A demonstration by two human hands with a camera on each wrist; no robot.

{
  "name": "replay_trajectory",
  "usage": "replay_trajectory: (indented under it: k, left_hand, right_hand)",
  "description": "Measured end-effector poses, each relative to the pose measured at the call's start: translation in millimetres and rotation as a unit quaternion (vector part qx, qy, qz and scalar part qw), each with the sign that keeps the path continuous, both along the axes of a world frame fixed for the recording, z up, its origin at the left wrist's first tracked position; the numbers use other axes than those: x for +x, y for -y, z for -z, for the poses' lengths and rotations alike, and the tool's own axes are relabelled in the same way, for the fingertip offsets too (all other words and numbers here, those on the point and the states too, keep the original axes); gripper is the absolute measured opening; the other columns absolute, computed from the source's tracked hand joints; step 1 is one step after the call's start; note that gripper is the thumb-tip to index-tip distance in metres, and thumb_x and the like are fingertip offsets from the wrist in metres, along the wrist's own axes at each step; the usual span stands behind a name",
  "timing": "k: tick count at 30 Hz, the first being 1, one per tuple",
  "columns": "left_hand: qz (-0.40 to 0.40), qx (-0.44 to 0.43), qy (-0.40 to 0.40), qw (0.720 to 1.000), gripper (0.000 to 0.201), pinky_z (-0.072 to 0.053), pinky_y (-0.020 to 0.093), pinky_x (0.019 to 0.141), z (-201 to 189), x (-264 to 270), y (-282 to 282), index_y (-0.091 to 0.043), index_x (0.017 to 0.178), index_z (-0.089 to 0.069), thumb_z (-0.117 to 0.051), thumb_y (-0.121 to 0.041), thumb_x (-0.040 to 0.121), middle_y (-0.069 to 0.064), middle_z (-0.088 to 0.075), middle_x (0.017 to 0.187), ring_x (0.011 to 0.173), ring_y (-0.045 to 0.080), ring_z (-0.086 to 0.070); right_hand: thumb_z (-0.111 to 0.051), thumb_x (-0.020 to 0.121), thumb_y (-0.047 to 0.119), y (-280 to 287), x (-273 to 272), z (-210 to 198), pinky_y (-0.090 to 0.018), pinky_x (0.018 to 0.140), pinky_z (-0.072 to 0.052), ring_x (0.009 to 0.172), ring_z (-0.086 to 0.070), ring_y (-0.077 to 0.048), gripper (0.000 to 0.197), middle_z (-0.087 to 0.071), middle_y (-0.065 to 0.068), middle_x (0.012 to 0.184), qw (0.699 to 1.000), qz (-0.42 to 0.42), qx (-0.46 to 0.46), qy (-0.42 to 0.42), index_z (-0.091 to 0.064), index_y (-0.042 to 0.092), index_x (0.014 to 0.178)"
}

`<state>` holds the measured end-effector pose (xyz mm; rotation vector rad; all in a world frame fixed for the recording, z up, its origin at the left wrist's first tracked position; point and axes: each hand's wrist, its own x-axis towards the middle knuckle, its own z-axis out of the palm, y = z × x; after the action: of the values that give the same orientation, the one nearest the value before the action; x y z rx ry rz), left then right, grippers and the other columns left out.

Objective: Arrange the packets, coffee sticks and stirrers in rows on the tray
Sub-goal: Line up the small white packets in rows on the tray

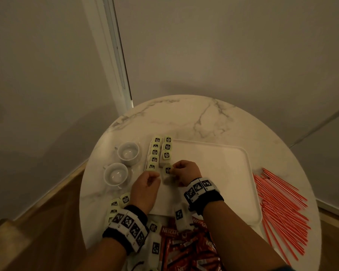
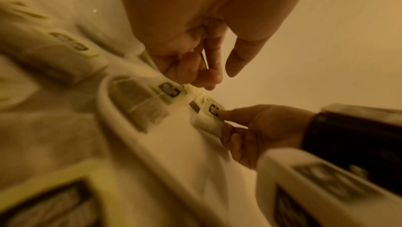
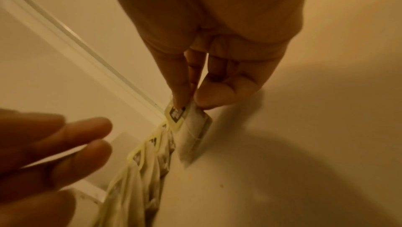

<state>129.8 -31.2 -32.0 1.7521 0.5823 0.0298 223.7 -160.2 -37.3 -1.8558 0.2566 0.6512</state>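
A white tray point(image 1: 213, 169) lies on a round marble table. Two columns of pale green tea packets point(image 1: 160, 151) run along its left edge, seen edge-on in the right wrist view as a packet row point(image 3: 150, 155). My right hand point(image 1: 173, 170) pinches one more tea packet point(image 1: 167, 174) between index finger and thumb point(image 3: 191, 105), low over the tray at the near end of the second column. The same packet point(image 2: 210, 120) also shows in the left wrist view. My left hand point(image 1: 155, 176) hovers just left of it, fingers relaxed and holding nothing point(image 3: 87, 136).
Two white cups point(image 1: 128, 152) point(image 1: 115, 174) stand left of the tray. Loose tea packets point(image 1: 118, 202) lie by my left wrist. Red coffee sticks point(image 1: 186, 249) are heaped at the near table edge. Red stirrers point(image 1: 280, 208) are spread right of the tray.
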Motion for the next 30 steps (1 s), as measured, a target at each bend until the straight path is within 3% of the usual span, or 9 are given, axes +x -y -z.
replay_trajectory:
  k: [4,7,8,11,13,16,19,25,30]
  left_hand:
    - [0.041,0.037,0.006,0.998,0.015,-0.052,0.030,0.083,7.6,-13.0,4.0,-0.021,0.100,-0.065,-0.059,-0.010,0.091,-0.001,-0.062,0.102,0.087,0.008,-0.059]
    - [0.094,0.096,0.026,0.991,0.019,-0.043,0.009,0.079,10.4,-13.2,3.1,-0.019,0.105,-0.065,-0.058,-0.009,0.092,-0.004,-0.059,0.106,0.088,-0.001,-0.055]
    - [0.119,0.117,0.023,0.986,0.020,-0.041,0.007,0.079,9.1,-12.0,3.1,-0.018,0.109,-0.065,-0.057,-0.011,0.092,-0.005,-0.058,0.108,0.089,0.000,-0.054]
    - [0.194,0.207,0.005,0.959,0.038,-0.036,0.020,0.096,4.3,-6.1,2.8,-0.018,0.119,-0.064,-0.045,-0.034,0.090,-0.005,-0.055,0.119,0.106,0.012,-0.045]
    - [0.238,0.293,-0.017,0.926,0.058,-0.030,0.021,0.098,2.2,-2.2,1.8,-0.022,0.127,-0.059,-0.030,-0.045,0.084,-0.006,-0.051,0.130,0.114,0.016,-0.034]
    - [0.274,0.396,-0.048,0.875,0.045,-0.035,0.030,0.099,0.7,2.7,2.3,-0.028,0.136,-0.048,-0.040,-0.034,0.092,-0.010,-0.038,0.143,0.119,0.020,-0.030]
    - [0.296,0.436,-0.073,0.847,0.048,-0.035,0.034,0.097,-0.6,4.7,6.9,-0.028,0.138,-0.041,-0.043,-0.033,0.091,-0.013,-0.028,0.149,0.120,0.020,-0.029]
    - [0.310,0.454,-0.088,0.831,0.060,-0.034,0.036,0.094,4.6,6.3,10.1,-0.029,0.144,-0.033,-0.047,-0.034,0.086,-0.014,-0.021,0.153,0.119,0.021,-0.029]
    - [0.310,0.454,-0.090,0.830,0.063,-0.032,0.037,0.095,5.4,6.2,9.0,-0.031,0.148,-0.025,-0.045,-0.035,0.088,-0.015,-0.020,0.154,0.121,0.022,-0.029]
  right_hand:
    - [-0.072,0.082,0.008,-7.3,6.9,3.2,-0.024,0.046,-0.048,0.051,-0.055,-0.017,0.008,-0.062,-0.006,0.067,1.000,0.014,-0.005,0.021,-0.065,0.012,0.081]
    - [-0.073,0.082,0.010,-12.1,13.1,4.7,-0.022,0.044,-0.046,0.050,-0.054,-0.016,0.009,-0.062,-0.005,0.067,0.999,0.034,-0.003,0.028,-0.065,0.014,0.080]
    - [-0.073,0.082,0.010,-13.9,14.8,5.2,-0.022,0.044,-0.046,0.050,-0.054,-0.016,0.010,-0.063,-0.005,0.067,0.999,0.036,-0.003,0.030,-0.065,0.015,0.079]
    - [-0.073,0.081,0.010,-19.5,18.6,8.4,-0.024,0.046,-0.047,0.052,-0.055,-0.019,0.013,-0.064,-0.007,0.069,0.999,0.037,-0.010,0.036,-0.064,0.017,0.076]
    - [-0.074,0.080,0.011,-22.6,19.9,11.8,-0.026,0.049,-0.049,0.059,-0.060,-0.022,0.015,-0.068,-0.009,0.075,0.998,0.038,-0.031,0.049,-0.063,0.018,0.074]
    - [-0.074,0.076,0.013,-25.9,21.1,14.3,-0.032,0.058,-0.056,0.072,-0.066,-0.025,0.016,-0.070,-0.008,0.083,0.994,0.038,-0.073,0.073,-0.060,0.019,0.076]
    - [-0.074,0.075,0.015,-25.9,22.8,15.4,-0.037,0.071,-0.058,0.079,-0.065,-0.023,0.017,-0.067,-0.004,0.084,0.991,0.033,-0.095,0.085,-0.059,0.019,0.080]
    - [-0.071,0.077,0.016,-23.8,26.1,18.1,-0.032,0.070,-0.053,0.076,-0.057,-0.018,0.020,-0.059,0.003,0.079,0.986,0.020,-0.128,0.103,-0.052,0.019,0.081]
    - [-0.071,0.079,0.033,-25.9,26.4,20.1,-0.037,0.072,-0.056,0.077,-0.062,-0.019,0.028,-0.063,0.001,0.087,0.988,0.023,-0.112,0.103,-0.052,0.018,0.093]
